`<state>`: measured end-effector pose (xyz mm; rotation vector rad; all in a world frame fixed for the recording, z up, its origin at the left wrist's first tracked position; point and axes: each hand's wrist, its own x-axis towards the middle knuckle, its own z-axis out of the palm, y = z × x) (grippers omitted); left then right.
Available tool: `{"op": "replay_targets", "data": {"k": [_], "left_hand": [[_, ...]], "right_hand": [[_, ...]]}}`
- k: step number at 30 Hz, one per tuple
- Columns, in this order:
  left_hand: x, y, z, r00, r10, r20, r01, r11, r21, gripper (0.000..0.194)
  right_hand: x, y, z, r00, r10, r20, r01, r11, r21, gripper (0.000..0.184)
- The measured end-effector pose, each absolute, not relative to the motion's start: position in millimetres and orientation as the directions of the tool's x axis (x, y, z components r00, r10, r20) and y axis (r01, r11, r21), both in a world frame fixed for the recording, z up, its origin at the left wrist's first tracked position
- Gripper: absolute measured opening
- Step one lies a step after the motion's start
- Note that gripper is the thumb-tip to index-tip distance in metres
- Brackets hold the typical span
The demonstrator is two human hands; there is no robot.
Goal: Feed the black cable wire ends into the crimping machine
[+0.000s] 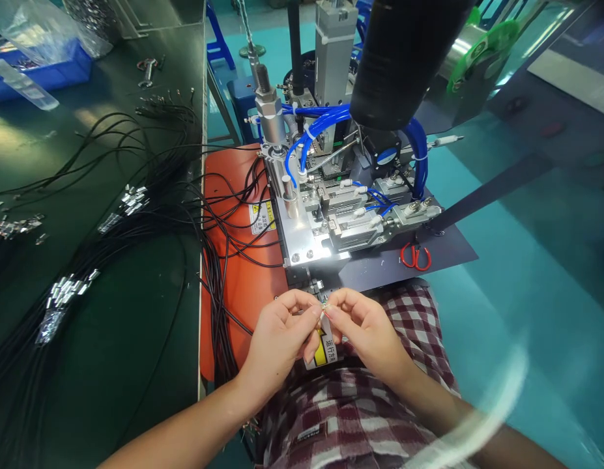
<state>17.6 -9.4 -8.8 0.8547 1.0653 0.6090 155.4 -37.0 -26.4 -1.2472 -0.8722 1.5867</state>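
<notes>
Just in front of the machine's near edge, my left hand (287, 332) and my right hand (363, 332) meet, both closed with thumb and finger pinched. A black cable (239, 321) runs from the left into my left hand. Between the fingertips show small thin wire ends (324, 311), whitish and reddish; their exact form is too small to tell. Right behind the fingers is a small metal fixture (315, 285) of the machine. Below the hands lies a label (326, 352) with a yellow patch, partly hidden by the fingers.
The metal machine (302, 234) with blue air tubes (326, 120) stands ahead. Red-handled snips (416, 257) lie at its right. Bundled black cables (150, 221) with shiny metal ends cover the dark table (120, 312). A blue bin (62, 68) and a wrench (148, 73) are at the back left.
</notes>
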Motion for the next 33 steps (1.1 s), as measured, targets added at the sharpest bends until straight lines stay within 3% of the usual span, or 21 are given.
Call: {"op": "replay_targets", "data": {"k": [8, 15, 21, 28, 30, 33], "left_hand": [[18, -12, -7, 0.37, 0.792, -0.486, -0.043, 0.537, 0.843, 0.022], [17, -11, -7, 0.361, 0.787, -0.5, -0.011, 0.54, 0.842, 0.021], [17, -11, -7, 0.361, 0.78, -0.51, 0.019, 0.541, 0.841, 0.022], [18, -12, -6, 0.362, 0.8, -0.477, 0.043, 0.497, 0.866, 0.022], [17, -15, -6, 0.322, 0.845, -0.428, 0.068, 0.43, 0.9, 0.019], [15, -20, -9, 0.268, 0.931, -0.249, 0.146, 0.216, 0.965, 0.014]], "right_hand": [[152, -43, -28, 0.021, 0.978, -0.21, -0.025, -0.209, -0.978, 0.02], [159, -38, -27, 0.027, 0.958, -0.284, -0.137, -0.278, -0.951, 0.021], [160, -35, -25, 0.058, 0.956, -0.289, -0.081, -0.284, -0.956, 0.02], [159, -38, -25, 0.099, 0.994, -0.043, 0.224, -0.064, -0.972, 0.013], [159, -37, -24, 0.081, 0.989, -0.125, 0.152, -0.136, -0.979, 0.014], [159, -35, -22, -0.055, 0.943, -0.329, -0.111, -0.333, -0.936, 0.023]]}}
